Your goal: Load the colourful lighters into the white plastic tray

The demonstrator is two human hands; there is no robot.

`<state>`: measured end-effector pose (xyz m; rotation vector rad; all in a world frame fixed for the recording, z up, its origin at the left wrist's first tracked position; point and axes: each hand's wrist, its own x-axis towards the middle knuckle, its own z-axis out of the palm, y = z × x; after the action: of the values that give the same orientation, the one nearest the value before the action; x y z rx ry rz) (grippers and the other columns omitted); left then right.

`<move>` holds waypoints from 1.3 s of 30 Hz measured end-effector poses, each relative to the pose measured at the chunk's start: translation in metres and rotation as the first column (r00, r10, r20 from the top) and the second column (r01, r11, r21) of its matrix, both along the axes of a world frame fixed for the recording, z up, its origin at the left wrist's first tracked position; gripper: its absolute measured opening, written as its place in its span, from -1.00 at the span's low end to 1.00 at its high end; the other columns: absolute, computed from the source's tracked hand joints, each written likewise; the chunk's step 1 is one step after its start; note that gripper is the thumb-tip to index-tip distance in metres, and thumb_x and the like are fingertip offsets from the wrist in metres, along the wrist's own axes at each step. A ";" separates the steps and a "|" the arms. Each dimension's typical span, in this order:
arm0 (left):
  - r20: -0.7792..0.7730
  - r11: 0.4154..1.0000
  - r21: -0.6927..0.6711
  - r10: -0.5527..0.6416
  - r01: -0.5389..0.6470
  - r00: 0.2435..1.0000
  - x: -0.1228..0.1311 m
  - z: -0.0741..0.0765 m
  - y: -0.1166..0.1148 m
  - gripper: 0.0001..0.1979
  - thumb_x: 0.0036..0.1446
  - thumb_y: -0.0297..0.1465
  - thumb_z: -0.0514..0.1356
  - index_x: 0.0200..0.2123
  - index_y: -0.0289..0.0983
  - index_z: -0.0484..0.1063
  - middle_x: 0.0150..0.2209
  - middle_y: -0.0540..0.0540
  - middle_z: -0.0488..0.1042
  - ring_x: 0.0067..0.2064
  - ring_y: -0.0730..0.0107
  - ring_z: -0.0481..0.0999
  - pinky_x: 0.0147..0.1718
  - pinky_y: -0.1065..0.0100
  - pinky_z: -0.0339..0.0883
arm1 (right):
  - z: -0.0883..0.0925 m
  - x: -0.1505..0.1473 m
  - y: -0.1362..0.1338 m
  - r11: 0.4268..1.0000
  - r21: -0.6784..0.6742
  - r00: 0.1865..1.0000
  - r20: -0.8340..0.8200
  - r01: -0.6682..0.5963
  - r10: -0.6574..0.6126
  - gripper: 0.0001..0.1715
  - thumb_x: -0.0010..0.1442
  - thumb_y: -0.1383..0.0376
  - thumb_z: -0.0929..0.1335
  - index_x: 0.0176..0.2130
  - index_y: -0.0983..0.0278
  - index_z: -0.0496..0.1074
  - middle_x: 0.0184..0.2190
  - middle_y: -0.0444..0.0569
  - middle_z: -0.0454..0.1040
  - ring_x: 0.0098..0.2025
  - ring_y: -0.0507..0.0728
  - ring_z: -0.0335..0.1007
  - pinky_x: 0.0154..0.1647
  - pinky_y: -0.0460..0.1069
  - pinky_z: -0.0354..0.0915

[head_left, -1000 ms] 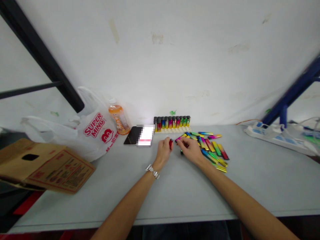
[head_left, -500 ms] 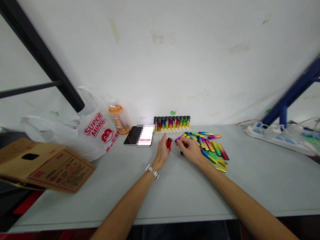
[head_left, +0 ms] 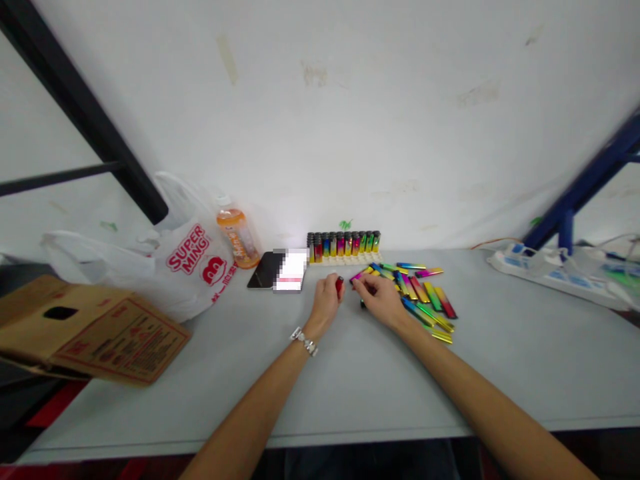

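My left hand (head_left: pixel 326 300), with a bracelet (head_left: pixel 304 341) at its wrist, is closed around a red lighter (head_left: pixel 339 287) whose dark top shows above the fingers. A short way to the right, my right hand (head_left: pixel 379 299) is bent in a pinch; what its fingertips hold, if anything, is hidden. A magenta lighter-like piece (head_left: pixel 358 275) lies just past those fingertips. A small dark end (head_left: pixel 363 304) shows below the hand. Shiny multicoloured flat pieces (head_left: pixel 419 291) lie scattered beside and behind the right hand. Several lighters (head_left: pixel 345 244) stand upright in a pale rack (head_left: pixel 373 259) at the wall.
Left of the rack lie a dark tablet or phone (head_left: pixel 263 270) and an orange drink bottle (head_left: pixel 239 237). A white plastic bag (head_left: pixel 150 273) and a cardboard box (head_left: pixel 115 340) stand at the left. White power strips (head_left: pixel 555 277) lie at the right.
My left thumb has folded down from pointing up and now lies over the red lighter. The right hand stays nearly in place.
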<state>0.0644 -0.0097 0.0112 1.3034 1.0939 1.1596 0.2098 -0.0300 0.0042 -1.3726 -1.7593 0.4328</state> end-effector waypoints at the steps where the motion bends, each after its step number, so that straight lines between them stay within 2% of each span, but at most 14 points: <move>1: 0.002 1.000 -0.007 -0.003 0.003 1.000 0.000 0.000 0.000 -0.50 0.19 -0.19 -0.12 -0.76 -0.23 0.09 -0.78 0.07 0.03 -0.69 0.55 0.06 -0.62 0.40 -0.05 | 0.000 0.000 0.000 1.000 0.000 1.000 -0.002 -0.001 0.001 -0.59 0.29 0.11 0.26 -0.47 0.28 0.43 -0.64 -0.16 0.29 -0.57 0.00 0.16 -0.52 -0.08 0.03; 4: 0.014 0.999 -0.033 -0.010 0.010 1.000 0.000 -0.001 0.000 -0.45 0.22 -0.10 -0.11 -0.74 -0.24 0.11 -0.76 0.08 0.03 -0.68 0.57 0.05 -0.63 0.41 -0.08 | 0.001 -0.001 -0.002 1.000 0.003 0.999 -0.035 -0.021 0.021 -0.62 0.29 0.12 0.27 -0.44 0.28 0.42 -0.64 -0.17 0.28 -0.57 0.00 0.16 -0.52 -0.08 0.05; 7: 0.054 0.997 -0.073 -0.022 0.025 0.998 -0.002 -0.003 0.000 -0.37 0.20 0.09 -0.14 -0.69 -0.24 0.14 -0.73 0.08 0.05 -0.67 0.58 0.03 -0.64 0.43 -0.13 | 0.003 -0.005 -0.005 0.997 0.029 0.989 -0.124 -0.075 0.077 -0.70 0.28 0.12 0.29 -0.20 0.29 0.46 -0.57 -0.18 0.31 -0.55 0.00 0.19 -0.49 -0.09 0.12; 9: 0.113 0.995 -0.095 -0.016 0.027 0.993 -0.002 -0.006 0.000 -0.35 0.14 0.20 -0.13 -0.64 -0.24 0.13 -0.69 0.08 0.09 -0.64 0.58 0.06 -0.64 0.44 -0.11 | 0.007 -0.008 -0.006 0.992 0.067 0.981 -0.152 -0.110 0.119 -0.63 0.25 0.11 0.33 -0.04 0.27 0.43 -0.46 -0.14 0.38 -0.51 0.01 0.22 -0.46 -0.09 0.17; 12: 0.207 0.993 -0.113 -0.012 0.036 0.978 -0.001 -0.010 0.002 -0.33 0.01 0.29 -0.06 -0.59 -0.24 0.12 -0.64 0.08 0.16 -0.59 0.57 0.13 -0.62 0.47 -0.02 | 0.012 -0.011 -0.005 0.988 0.092 0.980 -0.142 -0.127 0.139 -0.67 0.20 0.12 0.38 -0.10 0.25 0.47 -0.35 -0.08 0.45 -0.43 0.02 0.28 -0.42 -0.08 0.22; 17: 0.224 0.994 -0.096 -0.033 0.056 0.974 0.001 -0.015 0.003 -0.31 -0.02 0.32 -0.05 -0.54 -0.25 0.18 -0.60 0.05 0.22 -0.53 0.52 0.22 -0.55 0.45 0.13 | 0.019 -0.011 0.002 0.986 -0.006 0.966 -0.201 -0.165 0.161 -0.71 0.17 0.11 0.40 -0.22 0.27 0.49 -0.36 -0.04 0.54 -0.37 0.07 0.42 -0.35 -0.05 0.31; 20: 0.123 0.997 -0.075 -0.027 0.036 0.992 0.000 -0.016 0.003 -0.31 0.10 0.27 -0.16 -0.56 -0.26 0.22 -0.64 0.03 0.22 -0.56 0.50 0.21 -0.59 0.45 0.08 | 0.025 -0.011 0.009 0.973 -0.055 0.951 -0.229 -0.223 0.205 -0.71 0.16 0.12 0.41 -0.23 0.29 0.48 -0.40 -0.04 0.55 -0.39 0.08 0.45 -0.36 -0.04 0.34; 23: -0.014 0.999 -0.010 0.046 -0.047 0.999 -0.008 -0.014 0.009 -0.33 0.25 0.11 -0.26 -0.44 -0.29 0.35 -0.55 -0.05 0.36 -0.53 0.44 0.30 -0.61 0.44 0.08 | 0.036 -0.010 0.022 0.967 -0.062 0.939 -0.262 -0.246 0.222 -0.71 0.14 0.12 0.42 -0.25 0.31 0.47 -0.42 -0.05 0.54 -0.44 0.06 0.44 -0.42 -0.06 0.33; 25: -0.107 0.989 0.075 0.137 -0.129 0.985 -0.018 -0.014 0.015 -0.50 0.30 -0.06 -0.17 -0.29 -0.28 0.40 -0.38 -0.10 0.46 -0.42 0.39 0.39 -0.56 0.44 0.17 | 0.045 -0.008 0.035 0.972 -0.039 0.936 -0.283 -0.231 0.211 -0.70 0.12 0.13 0.42 -0.25 0.31 0.45 -0.40 -0.05 0.53 -0.43 0.06 0.44 -0.45 -0.07 0.33; 27: -0.248 0.964 0.188 0.231 -0.187 0.941 -0.028 -0.014 0.022 -0.74 0.26 -0.28 -0.03 -0.27 -0.26 0.39 -0.30 -0.09 0.47 -0.35 0.40 0.41 -0.44 0.43 0.23 | 0.053 -0.007 0.051 0.977 0.003 0.937 -0.281 -0.214 0.207 -0.72 0.11 0.15 0.42 -0.25 0.31 0.44 -0.37 -0.03 0.54 -0.40 0.06 0.46 -0.43 -0.07 0.35; 30: -0.451 0.961 0.259 0.206 -0.093 0.868 -0.039 -0.014 0.026 -0.79 0.18 -0.49 -0.04 -0.38 -0.27 0.38 -0.42 -0.05 0.43 -0.34 0.38 0.41 -0.33 0.39 0.22 | 0.059 -0.008 0.080 0.981 0.071 0.964 -0.188 -0.179 0.189 -0.74 0.10 0.20 0.42 -0.24 0.32 0.45 -0.42 -0.06 0.52 -0.42 0.06 0.44 -0.39 -0.06 0.35; 33: -0.594 0.970 0.236 0.103 0.051 0.798 -0.038 -0.012 0.023 -0.77 0.16 -0.54 -0.04 -0.43 -0.26 0.38 -0.49 -0.03 0.41 -0.38 0.37 0.39 -0.34 0.38 0.17 | 0.059 -0.016 0.104 0.974 0.112 0.978 -0.045 -0.195 0.201 -0.83 0.09 0.27 0.42 -0.28 0.32 0.46 -0.45 -0.08 0.51 -0.40 0.04 0.42 -0.32 -0.06 0.35; 36: -0.671 0.968 0.222 0.065 0.116 0.739 -0.033 -0.011 0.018 -0.76 0.17 -0.53 -0.02 -0.42 -0.25 0.40 -0.49 -0.04 0.43 -0.40 0.35 0.38 -0.35 0.37 0.14 | 0.056 -0.025 0.124 0.967 0.109 0.973 0.064 -0.229 0.223 -0.88 0.10 0.33 0.41 -0.29 0.32 0.47 -0.47 -0.09 0.50 -0.41 0.03 0.41 -0.32 -0.07 0.33; 39: -0.667 0.969 0.220 0.064 0.114 0.742 -0.032 -0.012 0.018 -0.76 0.16 -0.53 -0.01 -0.41 -0.25 0.42 -0.48 -0.05 0.45 -0.41 0.35 0.38 -0.36 0.37 0.12 | 0.051 -0.033 0.138 0.956 0.097 0.956 0.128 -0.276 0.263 -0.91 0.11 0.37 0.39 -0.30 0.34 0.47 -0.48 -0.09 0.51 -0.42 0.03 0.41 -0.33 -0.07 0.32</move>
<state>0.0321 0.0078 -0.0012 2.0263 1.4653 0.8194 0.1764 0.1084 0.0550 -1.0989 -2.0450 0.3999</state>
